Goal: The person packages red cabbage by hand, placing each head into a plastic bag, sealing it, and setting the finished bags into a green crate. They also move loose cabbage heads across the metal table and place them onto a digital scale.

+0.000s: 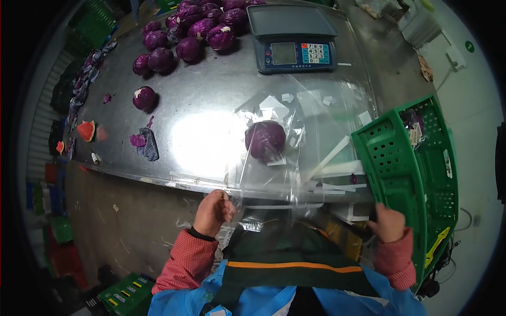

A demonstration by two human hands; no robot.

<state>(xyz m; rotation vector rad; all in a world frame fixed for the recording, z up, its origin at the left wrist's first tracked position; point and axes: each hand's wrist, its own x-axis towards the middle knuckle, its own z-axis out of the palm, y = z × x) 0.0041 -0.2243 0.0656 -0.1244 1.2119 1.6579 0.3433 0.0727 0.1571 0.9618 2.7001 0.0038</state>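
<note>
Clear film (274, 176) is being pinched by the left grip (213, 211). The green crate (403, 174) — being clutched by the right grip (389, 224).

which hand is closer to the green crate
Right. The right hand is against the near edge of the green crate. The left hand is well off to its left, pinching the clear film at the front edge of the table.
</note>
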